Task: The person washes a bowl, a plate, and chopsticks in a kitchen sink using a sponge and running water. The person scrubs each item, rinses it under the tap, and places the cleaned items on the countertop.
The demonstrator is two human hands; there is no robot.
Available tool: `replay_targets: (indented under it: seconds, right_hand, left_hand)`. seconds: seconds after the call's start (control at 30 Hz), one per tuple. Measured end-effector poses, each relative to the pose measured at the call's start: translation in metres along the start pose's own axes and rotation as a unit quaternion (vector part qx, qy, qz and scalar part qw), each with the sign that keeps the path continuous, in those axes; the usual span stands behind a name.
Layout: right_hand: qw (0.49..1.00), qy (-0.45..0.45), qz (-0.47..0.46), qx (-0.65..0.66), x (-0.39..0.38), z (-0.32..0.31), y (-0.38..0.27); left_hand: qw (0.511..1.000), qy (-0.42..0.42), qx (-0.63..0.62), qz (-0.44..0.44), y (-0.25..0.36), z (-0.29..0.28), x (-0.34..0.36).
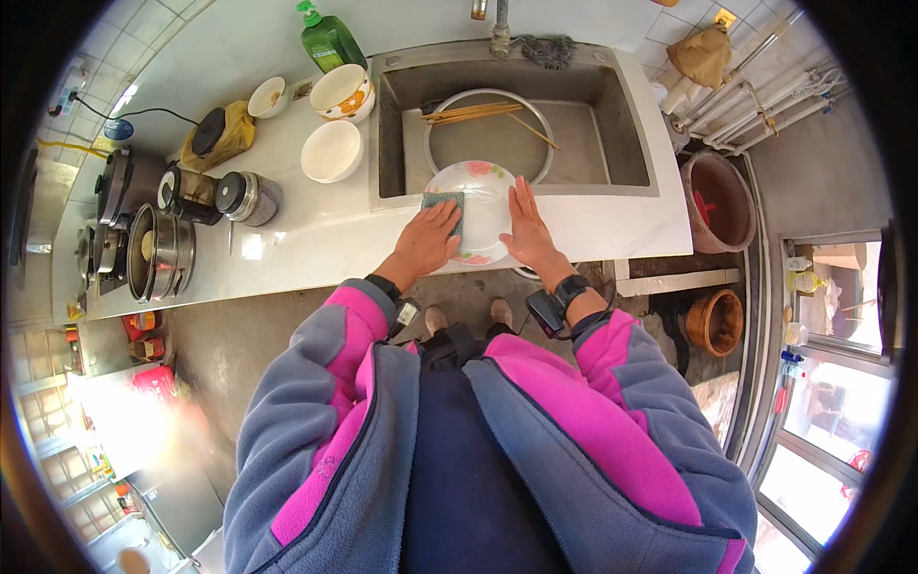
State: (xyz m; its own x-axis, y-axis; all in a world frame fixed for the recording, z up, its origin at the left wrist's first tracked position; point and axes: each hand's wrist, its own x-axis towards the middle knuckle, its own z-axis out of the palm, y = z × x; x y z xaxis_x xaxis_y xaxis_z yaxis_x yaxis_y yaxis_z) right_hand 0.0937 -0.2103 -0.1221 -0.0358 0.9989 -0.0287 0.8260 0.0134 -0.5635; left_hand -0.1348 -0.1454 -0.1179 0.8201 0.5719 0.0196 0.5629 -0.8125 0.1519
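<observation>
We press a grey-green scrubbing sponge [446, 203] under our left hand [426, 241] onto the white flowered plate [483, 191], steadied at its right rim by our flat right hand [526, 230].

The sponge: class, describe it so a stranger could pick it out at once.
Start at the grey sink set in the white counter. On its front edge lies a white flowered plate. The sponge is the small grey-blue pad under the left hand, the only soft thing on that plate.
</observation>
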Motion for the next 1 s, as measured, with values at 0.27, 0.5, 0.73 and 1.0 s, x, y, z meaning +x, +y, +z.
replay_targets:
  seconds: [0.27, 0.5, 0.73, 1.0]
  right_hand:
    - [0.999, 0.029, -0.017, 0.012, -0.001, 0.006, 0.001]
    - [0.999, 0.022, -0.02, 0.045, -0.003, 0.006, 0.002]
    - [0.995, -0.01, 0.018, 0.101, -0.005, -0.002, -0.005]
    - [0.988, -0.004, 0.062, 0.139, -0.006, 0.01, 0.005]
  left_hand:
    - [0.999, -0.04, -0.011, 0.025, 0.019, 0.016, 0.041]
    - [0.984, -0.067, -0.047, 0.162, 0.026, 0.013, 0.019]
    - [0.986, -0.121, -0.013, 0.117, -0.015, -0.015, -0.013]
    - [1.0, -0.013, -0.01, 0.02, -0.001, 0.011, 0.034]
